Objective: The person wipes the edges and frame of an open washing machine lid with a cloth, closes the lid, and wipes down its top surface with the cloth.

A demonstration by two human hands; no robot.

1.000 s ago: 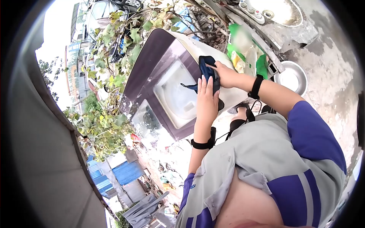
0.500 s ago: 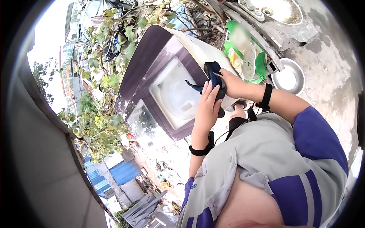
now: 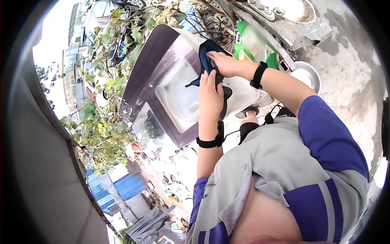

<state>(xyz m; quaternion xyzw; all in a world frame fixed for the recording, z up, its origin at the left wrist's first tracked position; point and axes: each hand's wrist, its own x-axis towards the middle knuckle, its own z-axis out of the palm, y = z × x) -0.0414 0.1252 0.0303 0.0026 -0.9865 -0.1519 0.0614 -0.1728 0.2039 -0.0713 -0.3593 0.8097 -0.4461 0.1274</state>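
A dark navy and black cloth item [image 3: 205,64], crumpled, hangs between my two hands in front of the washing machine [image 3: 140,71]. My right hand [image 3: 227,65] grips its upper side, fingers closed on the fabric. Against its lower side lies my left hand [image 3: 210,95], with the thumb and fingers folded around part of it. A thin corner sticks out toward the machine's pale square lid panel [image 3: 172,97], and a dark end hangs below. The exact kind of cloth cannot be made out.
A green bag [image 3: 272,61] lies behind the machine, near a metal basin [image 3: 310,77] on the concrete. Leafy vines [image 3: 103,118] grow along the far side. A grey sheet cover [image 3: 44,162] runs down the left.
Both hands have moved left and slightly up in view with the cloth. The cloth has spread out more, and the right hand's fingers now lie further over it.
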